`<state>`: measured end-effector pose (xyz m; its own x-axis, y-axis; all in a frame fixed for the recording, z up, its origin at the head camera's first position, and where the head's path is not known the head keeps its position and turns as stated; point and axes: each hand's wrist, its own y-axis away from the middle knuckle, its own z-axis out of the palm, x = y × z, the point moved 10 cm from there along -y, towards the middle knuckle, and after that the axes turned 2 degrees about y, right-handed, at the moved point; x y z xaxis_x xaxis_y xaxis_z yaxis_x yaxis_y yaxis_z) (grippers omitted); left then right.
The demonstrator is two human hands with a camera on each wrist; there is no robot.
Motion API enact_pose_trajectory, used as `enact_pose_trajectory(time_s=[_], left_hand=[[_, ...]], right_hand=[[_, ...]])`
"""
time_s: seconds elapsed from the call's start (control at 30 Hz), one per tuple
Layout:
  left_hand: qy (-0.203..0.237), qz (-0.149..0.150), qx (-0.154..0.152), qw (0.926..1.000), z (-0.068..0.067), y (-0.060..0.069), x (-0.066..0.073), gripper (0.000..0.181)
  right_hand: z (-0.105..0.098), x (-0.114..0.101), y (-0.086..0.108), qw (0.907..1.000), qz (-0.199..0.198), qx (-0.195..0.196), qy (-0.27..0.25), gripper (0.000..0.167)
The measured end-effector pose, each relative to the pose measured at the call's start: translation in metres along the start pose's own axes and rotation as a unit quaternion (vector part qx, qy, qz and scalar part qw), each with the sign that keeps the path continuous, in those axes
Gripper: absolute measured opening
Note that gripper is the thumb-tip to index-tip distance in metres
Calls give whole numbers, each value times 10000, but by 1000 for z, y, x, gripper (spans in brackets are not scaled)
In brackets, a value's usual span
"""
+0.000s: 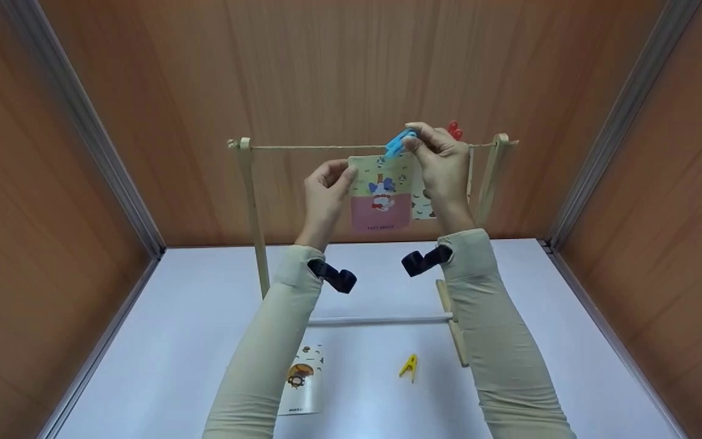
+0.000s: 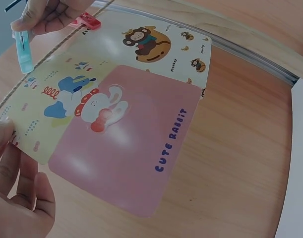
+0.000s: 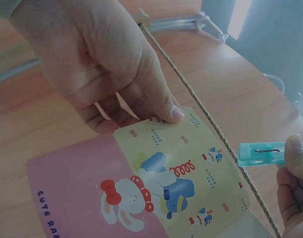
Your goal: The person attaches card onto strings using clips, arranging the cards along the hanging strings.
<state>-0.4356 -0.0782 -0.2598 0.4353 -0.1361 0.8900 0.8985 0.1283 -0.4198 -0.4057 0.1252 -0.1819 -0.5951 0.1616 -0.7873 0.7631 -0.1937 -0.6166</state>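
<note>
A pink and yellow rabbit card (image 1: 381, 210) hangs below the rope (image 1: 308, 147), its upper left corner pinched by my left hand (image 1: 326, 195). My right hand (image 1: 445, 167) pinches a blue clothespin (image 1: 397, 144) at the rope, by the card's top edge. In the right wrist view the clothespin (image 3: 260, 153) crosses the rope; whether its tip bites the card I cannot tell. Behind the rabbit card, a white monkey card (image 2: 176, 44) hangs with a red clothespin (image 2: 87, 21) at its top.
Wooden posts (image 1: 252, 213) hold the rope at both ends, joined lower down by a white rod (image 1: 381, 319). On the white table (image 1: 205, 341) lie a yellow clothespin (image 1: 409, 367) and another printed card (image 1: 302, 390). Wood-grain panels (image 1: 351, 73) stand behind and at both sides.
</note>
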Motion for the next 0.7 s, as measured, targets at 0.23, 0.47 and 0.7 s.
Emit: enact_pose_trajectory(time_s=[0.23,0.47,0.7], left_hand=[[-18,84,-59,9999,2,-1,4,23],[-30,103,-89,9999,3,-2,5,24],[-11,28,-48,10000,3,-2,5,25]], right_hand=[[1,-8,-5,9993,-342,-1,138,25],[3,-12,-6,9984,-532,-31,191,25],[5,-8,-7,9989,-324,-80,318,24]])
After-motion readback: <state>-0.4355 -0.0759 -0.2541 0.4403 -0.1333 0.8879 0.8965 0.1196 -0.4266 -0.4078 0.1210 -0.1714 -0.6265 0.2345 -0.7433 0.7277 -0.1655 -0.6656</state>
